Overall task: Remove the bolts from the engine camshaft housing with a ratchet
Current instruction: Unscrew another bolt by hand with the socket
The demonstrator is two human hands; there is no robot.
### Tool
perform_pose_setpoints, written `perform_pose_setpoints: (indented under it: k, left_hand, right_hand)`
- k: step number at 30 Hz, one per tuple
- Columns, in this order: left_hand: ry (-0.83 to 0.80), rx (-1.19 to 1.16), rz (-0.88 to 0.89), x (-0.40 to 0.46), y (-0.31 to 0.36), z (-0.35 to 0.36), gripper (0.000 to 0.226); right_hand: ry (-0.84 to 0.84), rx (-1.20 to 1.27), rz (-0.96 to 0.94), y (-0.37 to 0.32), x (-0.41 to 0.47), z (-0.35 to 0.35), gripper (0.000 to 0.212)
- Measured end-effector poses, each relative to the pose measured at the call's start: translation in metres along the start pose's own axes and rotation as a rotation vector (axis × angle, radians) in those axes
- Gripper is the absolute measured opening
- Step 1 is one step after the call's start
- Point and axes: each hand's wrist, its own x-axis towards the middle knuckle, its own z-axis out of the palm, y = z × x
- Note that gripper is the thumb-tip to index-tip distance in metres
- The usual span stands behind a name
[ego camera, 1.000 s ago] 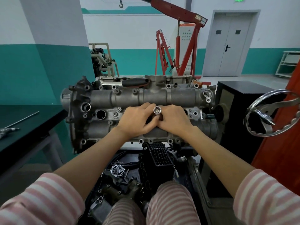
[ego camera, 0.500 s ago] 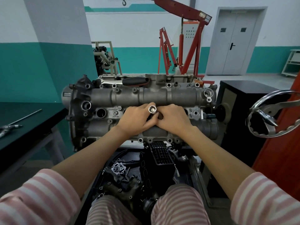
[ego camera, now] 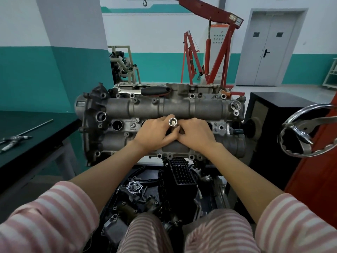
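The grey camshaft housing [ego camera: 182, 108] sits on the engine in front of me, with bolts and empty holes along its edges. Both hands meet at its middle. My left hand [ego camera: 155, 134] grips a shiny silver socket [ego camera: 172, 122], its open end facing me. My right hand [ego camera: 197, 134] lies against the left with its fingers curled under toward the socket; what they hold is hidden. A ratchet with a black handle [ego camera: 155, 90] rests on the far edge of the housing.
A dark workbench [ego camera: 27, 141] with long metal tools stands at the left. A black cabinet [ego camera: 269, 114] and a chrome handwheel [ego camera: 308, 132] are at the right. Loose engine parts [ego camera: 164, 194] lie below the housing. A red engine crane [ego camera: 215, 44] stands behind.
The socket and both hands have shifted slightly left and away over the housing. My view has tilted a little; the hands stay joined.
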Motion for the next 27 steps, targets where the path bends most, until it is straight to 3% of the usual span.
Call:
perform_pose_setpoints:
  k: [23,27]
  left_hand:
    - [-0.016,0.019,0.032,0.0036,-0.0031,0.0007,0.045]
    - [0.002,0.022,0.033,0.0032,-0.0038,0.0035,0.056]
  right_hand:
    - [0.023,-0.032,0.041,-0.0034,0.0028,-0.0004,0.025]
    - [0.021,-0.005,0.052,-0.0036,0.0027,-0.0019,0.027]
